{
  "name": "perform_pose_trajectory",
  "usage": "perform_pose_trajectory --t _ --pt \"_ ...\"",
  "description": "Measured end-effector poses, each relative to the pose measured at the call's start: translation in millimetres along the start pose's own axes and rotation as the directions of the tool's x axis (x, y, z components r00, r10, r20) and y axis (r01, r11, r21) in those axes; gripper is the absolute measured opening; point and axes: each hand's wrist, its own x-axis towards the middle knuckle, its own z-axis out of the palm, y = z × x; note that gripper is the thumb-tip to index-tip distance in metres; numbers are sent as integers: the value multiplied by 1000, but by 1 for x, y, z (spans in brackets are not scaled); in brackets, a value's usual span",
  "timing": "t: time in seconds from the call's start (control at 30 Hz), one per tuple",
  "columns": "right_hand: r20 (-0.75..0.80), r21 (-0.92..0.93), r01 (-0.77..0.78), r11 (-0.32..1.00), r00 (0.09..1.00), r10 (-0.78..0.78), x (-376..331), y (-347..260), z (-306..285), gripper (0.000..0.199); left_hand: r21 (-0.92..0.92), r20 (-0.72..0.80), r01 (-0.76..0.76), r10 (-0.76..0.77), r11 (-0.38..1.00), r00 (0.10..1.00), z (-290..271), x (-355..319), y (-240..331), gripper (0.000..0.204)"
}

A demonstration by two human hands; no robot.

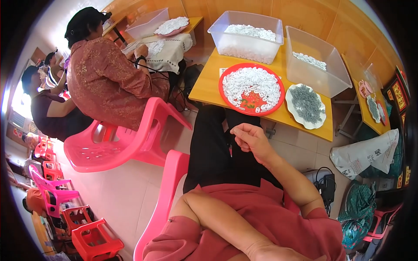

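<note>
Above the black trousers (209, 158), the right hand (251, 141) curls half-closed (whether it pinches anything, I cannot tell).

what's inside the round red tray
Small white pieces lie heaped in the red tray, except for a mostly bare patch nearest the person, where a printed pattern shows. The base under the heap is covered and cannot be seen.
</note>
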Motion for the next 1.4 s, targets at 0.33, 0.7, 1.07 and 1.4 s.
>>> perform_pose_trajectory --t 0.33,0.7,1.07,1.4 --pt "92 -933 272 235 813 -575 59 -49 -47 24 169 -598 74 42 983 801 -26 -34 15 32" --pt "365 -893 241 -379 882 -300 154 -58 -114 28 313 -732 -53 277 948 623 -131 -86 18 35" --pt "59 -996 24 -81 884 -464 89 -114 -155 17 176 -872 -119 211 977 441 -168 -106 0 23" --pt "57 -992 35 -121 981 -185 110 -96 -156 23 137 -895 -157 190 978 404 -179 -101 -7 24"
